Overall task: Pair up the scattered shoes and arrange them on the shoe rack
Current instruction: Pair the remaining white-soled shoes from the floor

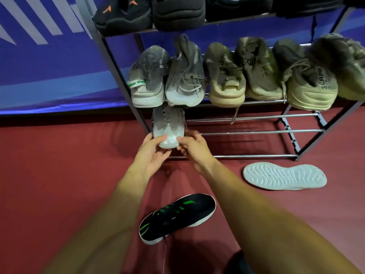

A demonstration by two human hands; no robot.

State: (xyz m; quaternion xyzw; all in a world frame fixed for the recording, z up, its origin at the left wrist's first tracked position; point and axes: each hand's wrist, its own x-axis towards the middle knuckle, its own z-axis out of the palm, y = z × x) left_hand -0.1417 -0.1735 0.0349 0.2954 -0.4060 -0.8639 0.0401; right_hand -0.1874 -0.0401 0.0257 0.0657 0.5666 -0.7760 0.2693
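Red floor (59, 165) before the shoe rack (246, 132): my left hand (153, 153) and right hand (194, 150) grip the grey shoe (167, 125) by its heel; I would push it in squarely.

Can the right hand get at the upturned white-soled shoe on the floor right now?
Probably, once freed: the right hand now grips the pale grey knit sneaker with the left hand; bare red floor lies between it and the upturned white-soled shoe.

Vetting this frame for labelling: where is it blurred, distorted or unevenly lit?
Head view: wide-angle bends the rack bars; forearms smear toward the bottom edge; olive shoes show a yellow-green cast; the grey shoe held by left hand and right hand, and the black shoe, look fairly sharp.
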